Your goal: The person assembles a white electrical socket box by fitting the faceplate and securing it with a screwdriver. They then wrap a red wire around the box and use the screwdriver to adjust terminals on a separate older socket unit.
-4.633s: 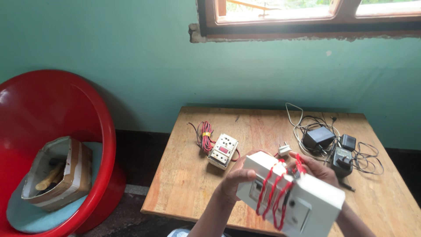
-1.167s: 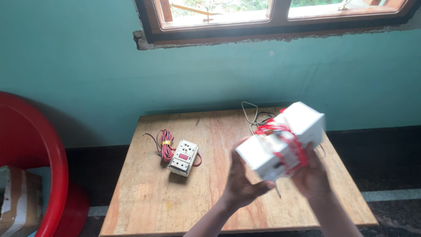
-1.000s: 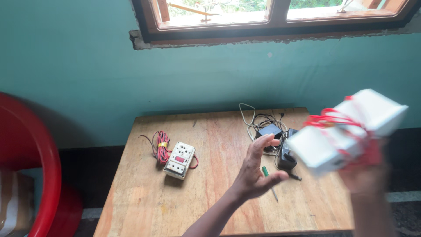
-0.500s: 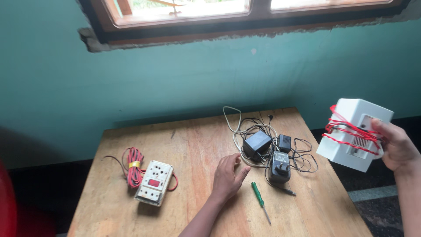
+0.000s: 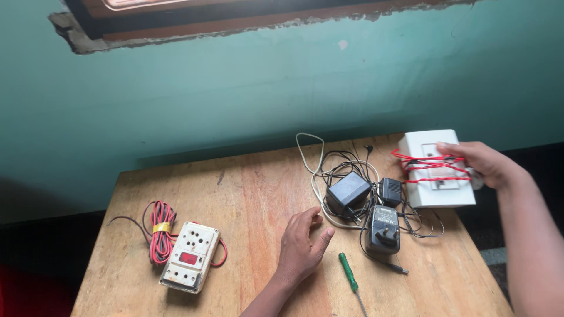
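The right hand [image 5: 484, 164] grips a white switch box [image 5: 437, 170] wrapped in red wire [image 5: 432, 167], apparently just resting at the table's [image 5: 252, 194] right edge. The left hand [image 5: 301, 246] lies flat, fingers loosely spread, beside a green screwdriver [image 5: 348, 273]. Let go carelessly, the box may tip off the edge or snag the tangled adapters [image 5: 367, 202]
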